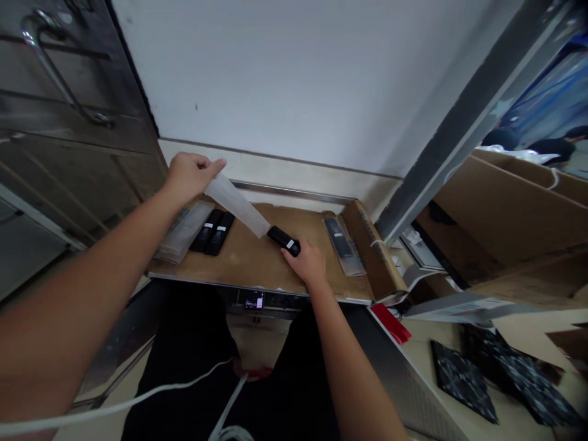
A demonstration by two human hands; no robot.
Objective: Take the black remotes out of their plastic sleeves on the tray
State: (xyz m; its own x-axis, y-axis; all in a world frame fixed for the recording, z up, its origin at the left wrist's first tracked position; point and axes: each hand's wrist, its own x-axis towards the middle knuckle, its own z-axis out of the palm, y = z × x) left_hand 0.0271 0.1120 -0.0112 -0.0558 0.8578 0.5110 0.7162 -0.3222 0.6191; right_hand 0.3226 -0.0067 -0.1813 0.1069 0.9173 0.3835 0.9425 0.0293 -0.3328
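My left hand (193, 176) pinches the upper end of a long translucent plastic sleeve (239, 207), which slants down to the right. In my right hand (307, 262) is a black remote-like bar (283, 240) with a small white label. Its far end meets the sleeve's lower end; whether it is inside the sleeve I cannot tell. Two similar black bars (214, 233) lie side by side at the left of the cardboard-covered table (248, 263). Beside them is a stack of flat clear sleeves (186, 233). At the right, another black bar (339, 237) lies within a clear sleeve.
An upright cardboard flap (370, 248) borders the table's right side. Behind stands a white wall (294, 79); a metal door with a handle (64, 79) is at left. A large cardboard box (509, 226) and black packages (463, 380) are at right. A white cable (169, 387) crosses below.
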